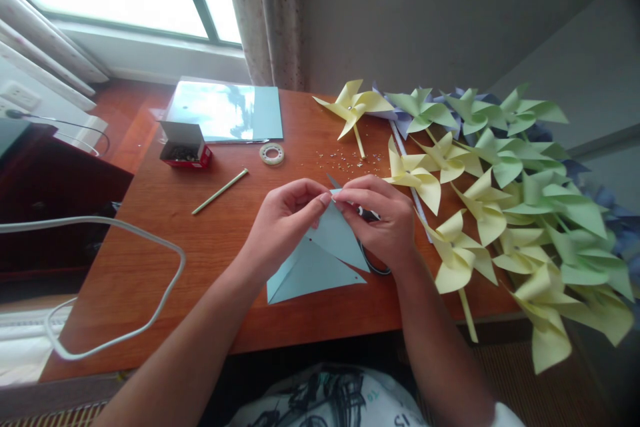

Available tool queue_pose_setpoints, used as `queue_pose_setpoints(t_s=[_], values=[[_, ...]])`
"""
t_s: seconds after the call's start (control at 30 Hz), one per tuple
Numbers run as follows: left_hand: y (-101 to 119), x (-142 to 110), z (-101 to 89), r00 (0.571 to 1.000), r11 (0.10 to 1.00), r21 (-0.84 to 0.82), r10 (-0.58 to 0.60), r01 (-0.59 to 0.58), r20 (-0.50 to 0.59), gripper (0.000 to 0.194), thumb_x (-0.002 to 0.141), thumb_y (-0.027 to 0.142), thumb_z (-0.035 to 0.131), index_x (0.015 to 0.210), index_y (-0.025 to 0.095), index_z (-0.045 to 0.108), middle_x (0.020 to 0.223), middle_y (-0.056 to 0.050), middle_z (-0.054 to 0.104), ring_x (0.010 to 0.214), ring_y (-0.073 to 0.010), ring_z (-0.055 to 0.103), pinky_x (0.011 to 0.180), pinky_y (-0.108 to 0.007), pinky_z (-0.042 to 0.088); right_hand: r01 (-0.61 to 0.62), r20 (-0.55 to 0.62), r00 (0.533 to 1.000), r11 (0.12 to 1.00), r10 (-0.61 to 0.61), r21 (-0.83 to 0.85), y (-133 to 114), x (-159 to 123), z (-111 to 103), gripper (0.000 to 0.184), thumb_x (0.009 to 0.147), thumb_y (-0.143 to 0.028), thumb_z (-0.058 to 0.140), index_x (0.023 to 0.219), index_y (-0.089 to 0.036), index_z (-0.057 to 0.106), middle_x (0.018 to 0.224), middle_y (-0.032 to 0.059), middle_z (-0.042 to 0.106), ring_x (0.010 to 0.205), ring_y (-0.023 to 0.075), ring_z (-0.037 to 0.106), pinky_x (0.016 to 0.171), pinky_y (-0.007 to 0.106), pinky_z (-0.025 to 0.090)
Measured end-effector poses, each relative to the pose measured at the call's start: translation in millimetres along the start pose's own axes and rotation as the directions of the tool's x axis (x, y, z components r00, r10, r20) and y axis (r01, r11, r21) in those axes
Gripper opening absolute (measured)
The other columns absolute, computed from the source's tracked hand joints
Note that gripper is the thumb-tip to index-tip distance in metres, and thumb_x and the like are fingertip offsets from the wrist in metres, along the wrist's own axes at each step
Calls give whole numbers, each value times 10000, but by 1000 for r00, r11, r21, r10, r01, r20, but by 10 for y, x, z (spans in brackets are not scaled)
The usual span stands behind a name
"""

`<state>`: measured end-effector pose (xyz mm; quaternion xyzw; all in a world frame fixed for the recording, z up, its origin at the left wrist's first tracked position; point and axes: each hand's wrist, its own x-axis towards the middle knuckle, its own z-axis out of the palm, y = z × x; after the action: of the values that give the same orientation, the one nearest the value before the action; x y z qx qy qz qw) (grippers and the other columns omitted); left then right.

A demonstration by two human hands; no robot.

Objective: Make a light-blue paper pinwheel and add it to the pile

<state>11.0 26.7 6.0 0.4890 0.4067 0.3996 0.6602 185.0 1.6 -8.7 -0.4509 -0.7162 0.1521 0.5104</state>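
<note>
Your left fingers [311,212] and right fingers [361,196] pinch the blue paper [315,273] (already slit); pulling apart could tear it.

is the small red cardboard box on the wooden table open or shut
Open: the small red cardboard box has its lid flap standing up, and small dark contents show inside; what they are, I cannot tell.

Matt paper [315,275]; smooth wooden table [210,250]
</note>
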Motion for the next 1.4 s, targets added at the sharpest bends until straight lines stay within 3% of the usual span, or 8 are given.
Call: queue_pose_setpoints(t_s=[0.4,0.93,1.17,1.4], values=[[-40,12,-3,1000,999,34,31,-31,-1,128,803,249,788,834,145,721,698,20,622,632,-87,505,566,-193,394,47,-18,999,998,-48,-34,-9,6,5,157,906,-80,673,928,-217,748,891,49,722,844,171,683,763,330,581],[-129,2,-23,991,958,255,129,-133,31,131,878,302,692,862,172,687,785,-32,664,688,-144,562,630,-266,440,-46,-9,999,996,45,-70,-23,1,2,115,916,-143,689,974,-239,714,920,32,723,812,169,668,717,327,573],[-89,5,-14,997,971,225,83,-81,-1,191,847,339,741,819,156,695,720,-13,632,663,-129,532,591,-245,404,40,3,999,997,-40,-66,-27,7,-6,137,906,-117,683,910,-243,738,888,40,697,825,185,650,741,360,570],[-56,5,4,999,994,104,45,-42,-28,216,810,351,789,813,151,708,741,-6,648,678,-119,539,604,-225,416,32,16,999,995,-31,-94,-19,9,0,118,894,-129,688,905,-242,721,900,43,683,850,198,626,758,376,568]])
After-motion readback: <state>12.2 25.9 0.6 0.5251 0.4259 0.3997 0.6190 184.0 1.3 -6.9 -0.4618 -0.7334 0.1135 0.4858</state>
